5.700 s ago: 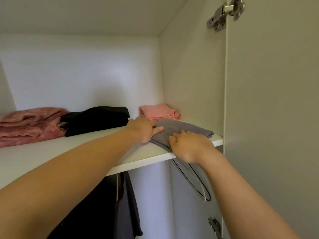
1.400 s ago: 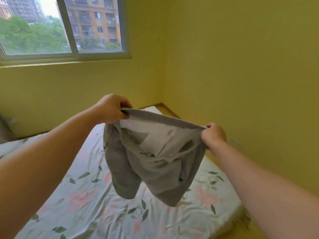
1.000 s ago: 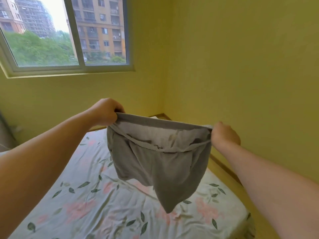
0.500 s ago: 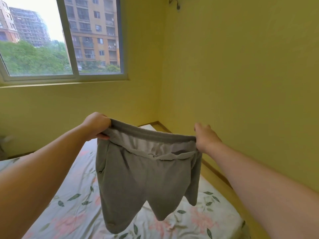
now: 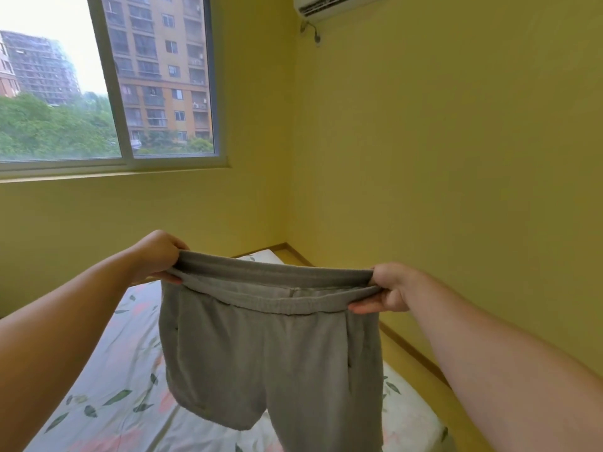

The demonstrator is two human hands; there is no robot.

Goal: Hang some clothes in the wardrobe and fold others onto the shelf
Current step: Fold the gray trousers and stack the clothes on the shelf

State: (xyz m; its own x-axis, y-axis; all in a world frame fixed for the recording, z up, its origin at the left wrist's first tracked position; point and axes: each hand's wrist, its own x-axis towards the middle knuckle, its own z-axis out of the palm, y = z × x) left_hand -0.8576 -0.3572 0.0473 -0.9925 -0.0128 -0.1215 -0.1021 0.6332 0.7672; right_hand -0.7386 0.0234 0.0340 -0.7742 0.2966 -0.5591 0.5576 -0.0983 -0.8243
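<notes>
A bed (image 5: 107, 402) with a white sheet printed with green leaves and pink flowers fills the lower part of the view. It is pushed into the corner of two yellow walls (image 5: 456, 158). A wooden edge (image 5: 408, 350) runs along the right side of the bed, between the mattress and the wall. Above the head of the bed, on the left wall, is a window (image 5: 124, 93) with a grey frame, with apartment blocks and green trees showing through the glass. High above the bed's far corner, an air conditioner (image 5: 329, 6) is mounted on the right wall, and a short cable (image 5: 313, 31) hangs just under it.

A pair of grey shorts (image 5: 261, 360) hangs in the air above the bed, its legs dangling down and hiding the middle of the sheet. The waistband (image 5: 274, 275) is stretched wide and level between both hands. The left hand (image 5: 156, 256) grips its left end, fingers curled over the top and thumb beneath. The right hand (image 5: 394, 288) pinches its right end, thumb under the elastic. Both bare forearms reach in over the near end of the bed.

A small seam or tab shows at the middle of the inner waistband, too small to read
</notes>
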